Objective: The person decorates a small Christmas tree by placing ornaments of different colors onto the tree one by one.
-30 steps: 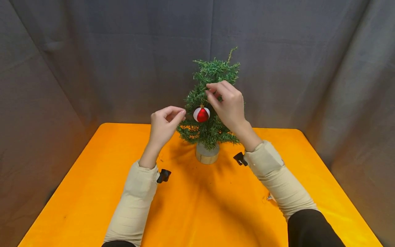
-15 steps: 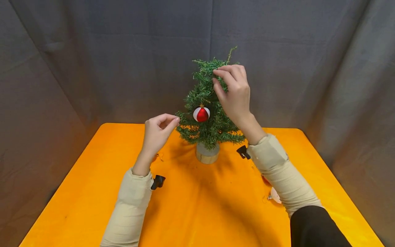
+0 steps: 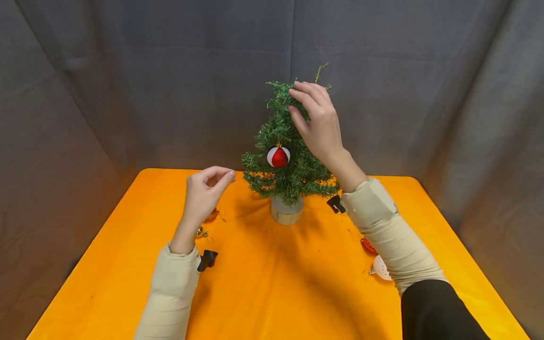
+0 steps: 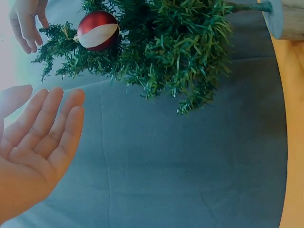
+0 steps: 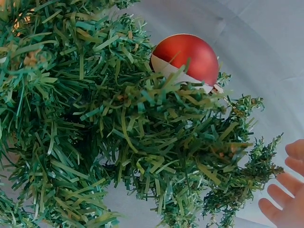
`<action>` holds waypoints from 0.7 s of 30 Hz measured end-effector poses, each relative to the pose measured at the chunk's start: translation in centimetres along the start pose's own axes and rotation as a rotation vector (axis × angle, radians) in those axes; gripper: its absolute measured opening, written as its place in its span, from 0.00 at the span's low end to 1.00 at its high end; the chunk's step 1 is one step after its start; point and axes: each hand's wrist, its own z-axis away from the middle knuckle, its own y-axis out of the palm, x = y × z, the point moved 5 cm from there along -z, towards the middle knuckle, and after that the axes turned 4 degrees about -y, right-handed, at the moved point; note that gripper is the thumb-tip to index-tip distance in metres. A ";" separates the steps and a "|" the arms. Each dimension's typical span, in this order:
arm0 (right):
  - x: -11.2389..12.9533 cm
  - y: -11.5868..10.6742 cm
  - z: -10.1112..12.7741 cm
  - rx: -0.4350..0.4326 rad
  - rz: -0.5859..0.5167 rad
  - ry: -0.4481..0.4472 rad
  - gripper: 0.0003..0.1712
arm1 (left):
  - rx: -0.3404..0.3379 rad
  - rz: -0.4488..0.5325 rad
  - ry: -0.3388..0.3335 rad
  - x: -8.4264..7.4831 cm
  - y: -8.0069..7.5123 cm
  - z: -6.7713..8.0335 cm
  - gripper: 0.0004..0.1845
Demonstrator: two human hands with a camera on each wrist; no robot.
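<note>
Right hand (image 3: 319,123) of mine is up at the crown of the small green artificial tree (image 3: 289,156), fingers relaxed on the needles, gripping nothing. My left hand (image 3: 203,194) hovers loose and empty just left of it. One red-and-white bauble (image 3: 278,157) already hangs mid-tree; other ornaments (image 3: 378,264) on the orange table (image 3: 272,293) look unhung.

An orange table (image 3: 272,293) stands before grey curtains (image 3: 127,85), with small ornaments (image 3: 376,259) lying on it.
</note>
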 end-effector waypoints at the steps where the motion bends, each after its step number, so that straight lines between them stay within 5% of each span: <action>1: -0.1 0.0 0.0 0.002 -0.005 0.006 0.14 | 0.000 -0.004 -0.007 0.1 -0.1 0.1 0.09; 7: -0.5 0.3 0.1 0.037 -0.046 0.051 0.13 | 0.018 -0.038 -0.071 0.3 -0.7 0.7 0.10; 14: -0.8 0.5 0.2 0.056 -0.080 0.056 0.13 | 0.028 -0.091 -0.069 -1.9 -1.3 1.8 0.08; 21: -1.1 0.3 -0.1 0.041 -0.092 0.043 0.14 | 0.031 -0.082 -0.100 -0.8 -1.5 2.2 0.07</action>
